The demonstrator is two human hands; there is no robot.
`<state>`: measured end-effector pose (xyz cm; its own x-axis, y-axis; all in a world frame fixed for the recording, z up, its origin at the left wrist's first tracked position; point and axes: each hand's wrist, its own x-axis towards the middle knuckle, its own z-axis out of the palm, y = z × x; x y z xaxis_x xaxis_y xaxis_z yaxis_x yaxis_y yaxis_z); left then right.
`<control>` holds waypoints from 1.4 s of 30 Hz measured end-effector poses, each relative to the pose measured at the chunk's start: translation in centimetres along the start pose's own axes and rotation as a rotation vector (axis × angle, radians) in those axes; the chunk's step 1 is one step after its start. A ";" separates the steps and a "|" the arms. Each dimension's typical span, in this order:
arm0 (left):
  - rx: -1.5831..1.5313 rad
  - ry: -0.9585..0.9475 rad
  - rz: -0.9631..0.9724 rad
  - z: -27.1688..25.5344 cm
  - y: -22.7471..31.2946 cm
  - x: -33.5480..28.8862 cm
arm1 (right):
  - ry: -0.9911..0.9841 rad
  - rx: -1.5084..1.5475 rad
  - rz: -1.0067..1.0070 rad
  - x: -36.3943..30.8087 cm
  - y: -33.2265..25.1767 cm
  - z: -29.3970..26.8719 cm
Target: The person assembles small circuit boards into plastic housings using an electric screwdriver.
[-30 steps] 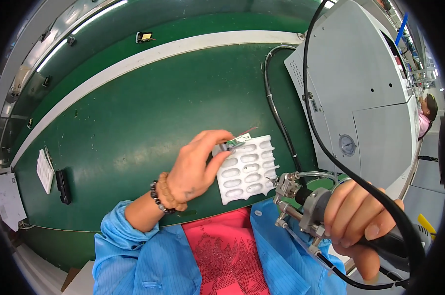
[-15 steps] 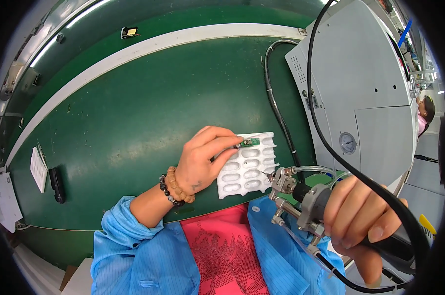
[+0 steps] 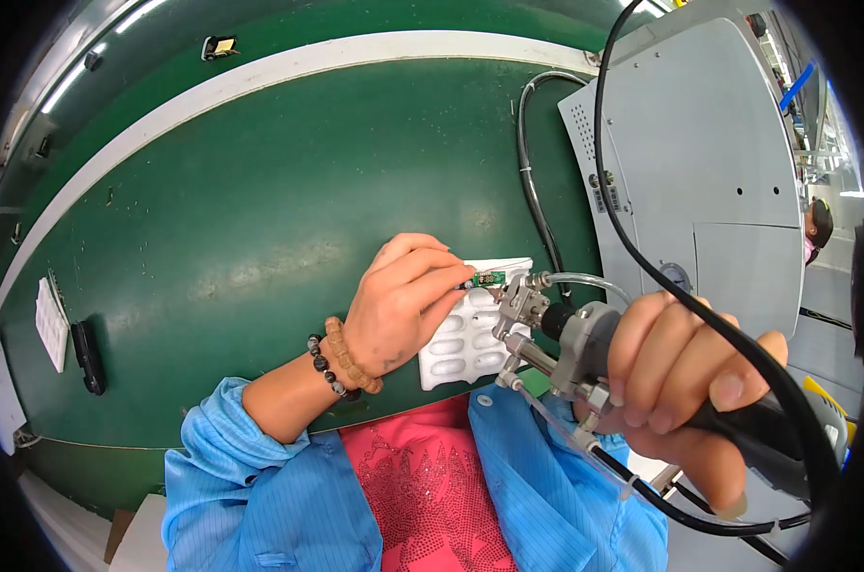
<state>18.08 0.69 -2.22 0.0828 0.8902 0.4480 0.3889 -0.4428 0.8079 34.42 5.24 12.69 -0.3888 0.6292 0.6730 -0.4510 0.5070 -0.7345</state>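
My left hand [image 3: 394,300], with beaded bracelets at the wrist, pinches a small green circuit board [image 3: 490,278]. The board is over the far edge of a white moulded tray [image 3: 445,345] with several oval pockets. In my right hand [image 3: 685,367] is a grey and black power screwdriver [image 3: 589,336] with metal fittings and hoses at its head. That head points left and covers the tray's right side, close to the board. Whether the tip touches the board cannot be made out.
A large grey machine [image 3: 699,143] with a gauge stands at the right. A black cable [image 3: 632,219] loops down in front of it, and a black hose [image 3: 527,181] lies on the green table [image 3: 289,172]. At the left are a white tray [image 3: 51,324] and a black object [image 3: 87,357].
The screwdriver has moved left and up, bringing its head over the tray's right side, close to the board. My left hand keeps its pinch. The whole view has shifted slightly.
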 end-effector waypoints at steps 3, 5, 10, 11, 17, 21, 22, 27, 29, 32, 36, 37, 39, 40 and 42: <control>-0.018 0.001 -0.026 -0.1 0.3 -0.2 | -0.017 -0.006 0.021 0.2 0.2 0.0; -0.030 -0.003 -0.064 -0.1 0.4 -0.3 | -0.025 -0.022 0.036 0.4 0.4 0.1; -0.060 -0.020 -0.093 -0.1 0.2 -0.3 | -0.042 0.011 0.059 0.5 0.8 0.1; -0.053 -0.015 -0.083 -0.1 0.1 -0.4 | -0.043 0.015 0.062 0.5 0.9 0.1; -0.071 -0.018 -0.078 0.0 0.1 -0.1 | -0.099 0.021 0.065 0.5 1.1 -0.3; -0.071 -0.014 -0.081 0.0 0.0 -0.3 | -0.028 -0.013 0.090 0.3 1.0 0.7; -0.074 -0.014 -0.082 0.0 0.0 -0.3 | -0.016 -0.027 0.099 0.3 1.0 0.7; -0.079 -0.016 -0.069 -0.1 -0.1 -0.3 | -0.063 -0.005 0.087 0.2 1.2 0.0; -0.082 -0.014 -0.070 0.0 -0.2 -0.4 | -0.074 0.002 0.089 0.2 1.2 -0.1; -0.084 -0.011 -0.068 0.0 -0.2 -0.4 | -0.118 0.000 0.105 0.5 1.3 -0.2; -0.092 -0.011 -0.068 0.0 -0.2 -0.4 | -0.130 -0.001 0.085 0.5 1.3 0.0; -0.095 -0.011 -0.067 -0.1 -0.2 -0.5 | -0.122 -0.001 0.092 0.5 1.2 0.1; -0.096 -0.018 -0.067 -0.2 -0.2 -0.5 | -0.106 -0.015 0.106 0.3 0.9 0.3; -0.098 -0.018 -0.068 -0.2 -0.1 -0.5 | -0.090 -0.027 0.121 0.2 0.8 0.4; -0.100 -0.016 -0.067 -0.3 -0.1 -0.6 | -0.069 -0.007 0.108 0.3 1.4 0.9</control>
<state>17.68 0.19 -2.45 0.0746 0.9195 0.3859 0.3008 -0.3897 0.8704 32.97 5.61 11.93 -0.4894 0.6381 0.5944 -0.3979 0.4431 -0.8033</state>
